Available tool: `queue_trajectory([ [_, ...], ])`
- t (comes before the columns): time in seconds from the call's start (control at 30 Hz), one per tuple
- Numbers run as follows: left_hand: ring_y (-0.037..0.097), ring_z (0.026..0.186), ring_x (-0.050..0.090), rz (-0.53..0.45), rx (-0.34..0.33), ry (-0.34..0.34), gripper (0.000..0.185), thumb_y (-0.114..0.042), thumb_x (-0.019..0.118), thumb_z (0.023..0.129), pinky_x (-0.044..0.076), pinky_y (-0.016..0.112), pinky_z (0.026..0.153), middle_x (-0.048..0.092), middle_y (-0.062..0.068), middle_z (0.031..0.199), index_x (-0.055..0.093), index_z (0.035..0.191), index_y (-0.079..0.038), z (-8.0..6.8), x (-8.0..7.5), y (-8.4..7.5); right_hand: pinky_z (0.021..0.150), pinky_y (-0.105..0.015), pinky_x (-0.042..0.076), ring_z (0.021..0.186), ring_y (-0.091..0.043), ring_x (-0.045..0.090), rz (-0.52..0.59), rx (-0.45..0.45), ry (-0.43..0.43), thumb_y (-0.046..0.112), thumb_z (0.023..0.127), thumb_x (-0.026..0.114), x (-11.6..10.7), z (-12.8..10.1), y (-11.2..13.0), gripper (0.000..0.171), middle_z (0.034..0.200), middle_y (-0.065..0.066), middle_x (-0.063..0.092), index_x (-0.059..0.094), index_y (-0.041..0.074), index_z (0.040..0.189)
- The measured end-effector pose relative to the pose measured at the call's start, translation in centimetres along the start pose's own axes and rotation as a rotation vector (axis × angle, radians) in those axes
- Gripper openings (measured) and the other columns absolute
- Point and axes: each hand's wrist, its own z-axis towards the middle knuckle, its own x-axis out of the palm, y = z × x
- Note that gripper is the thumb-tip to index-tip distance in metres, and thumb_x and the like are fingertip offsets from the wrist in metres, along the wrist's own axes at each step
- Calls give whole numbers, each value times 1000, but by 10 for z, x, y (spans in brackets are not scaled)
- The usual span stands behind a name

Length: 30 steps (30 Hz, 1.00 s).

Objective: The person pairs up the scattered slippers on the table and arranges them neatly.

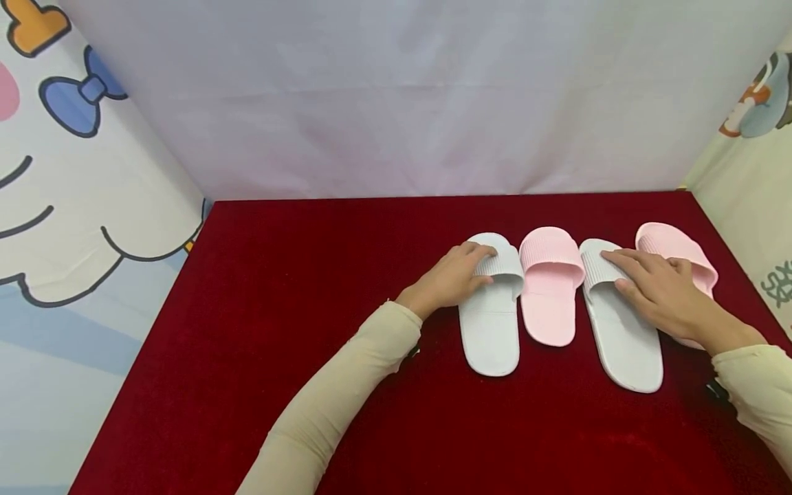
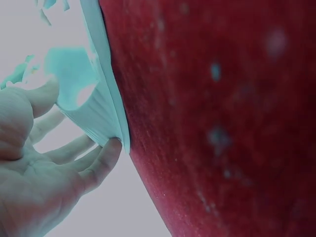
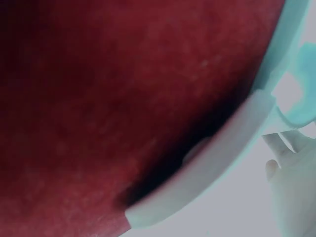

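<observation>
Here, hand-touched white slippers [image 1: 491,330], scrawl [image 1: 777,283] (illegible)

1. Your right hand [image 1: 668,292] hides the middle of the pale-pink, ribbed-strap slipper [image 1: 671,240] behind its fingers.
2. Your left hand [image 1: 454,275] covers part of the white, ribbed-strap slipper [image 1: 490,337] beneath its fingers.
3. In the left wrist view, pale specks [image 2: 218,138] on blurred dark-red cloth [image 2: 256,187] right of your fingers are unidentifiable.

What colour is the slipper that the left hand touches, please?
That slipper is white, seen best in the head view.
</observation>
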Motion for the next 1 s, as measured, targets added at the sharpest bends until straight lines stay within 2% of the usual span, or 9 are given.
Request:
queue_trajectory([
  [0.2, 28, 134, 48, 19, 13, 6, 50, -31, 59, 100, 41, 39, 111, 44, 10, 149, 46, 147, -21, -10, 1, -2, 91, -62, 23, 125, -51, 45, -29, -31, -37, 21, 101, 53, 3, -1, 2, 49, 146, -24, 44, 44, 17, 148],
  [0.5, 27, 135, 48, 34, -8, 15, 49, -31, 60, 100, 42, 37, 111, 45, 10, 151, 48, 146, -22, -28, 3, -10, 88, -63, 25, 125, -49, 45, -20, -4, -12, 22, 101, 51, 1, -12, 10, 50, 147, -26, 44, 42, 20, 151],
  [0.7, 29, 132, 51, 67, -9, -10, 47, -31, 61, 99, 45, 37, 108, 47, 10, 148, 51, 145, -22, -34, 3, -12, 90, -64, 24, 125, -47, 45, -4, 7, -29, 20, 102, 49, -2, -13, 12, 46, 144, -25, 46, 46, 18, 148],
  [1.0, 25, 131, 52, 93, -54, -8, 46, -34, 62, 98, 52, 38, 98, 47, 7, 149, 53, 143, -27, -41, 7, -14, 86, -60, 23, 123, -43, 47, -7, 30, -61, 23, 99, 56, 3, -22, 19, 45, 141, -24, 48, 51, 19, 143],
])
